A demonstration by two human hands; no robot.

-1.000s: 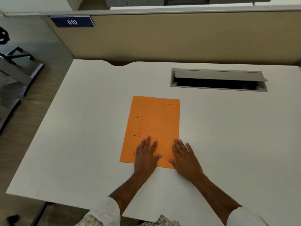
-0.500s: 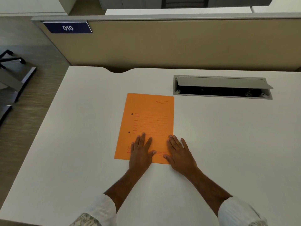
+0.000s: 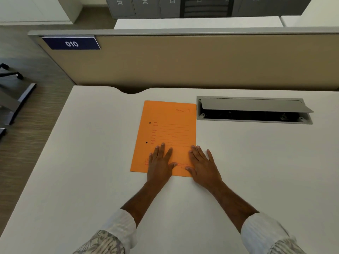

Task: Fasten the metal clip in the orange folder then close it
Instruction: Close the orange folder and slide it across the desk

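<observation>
The orange folder [image 3: 168, 125] lies closed and flat on the white desk [image 3: 91, 153], its printed cover facing up. Two small dark holes show near its left edge. The metal clip is hidden inside. My left hand [image 3: 160, 163] rests palm down on the folder's lower left part, fingers spread. My right hand [image 3: 203, 165] lies flat across the folder's lower right corner, partly on the desk. Neither hand grips anything.
A grey cable tray [image 3: 254, 110] with its lid propped up sits in the desk just right of the folder. A tan partition [image 3: 183, 61] with a blue "010" label [image 3: 71, 44] stands behind the desk. Chair legs [image 3: 12, 88] are on the floor at left.
The view has tilted upward, so the folder and both hands sit lower in frame. Both hands stay flat on the closed folder in the same places.
</observation>
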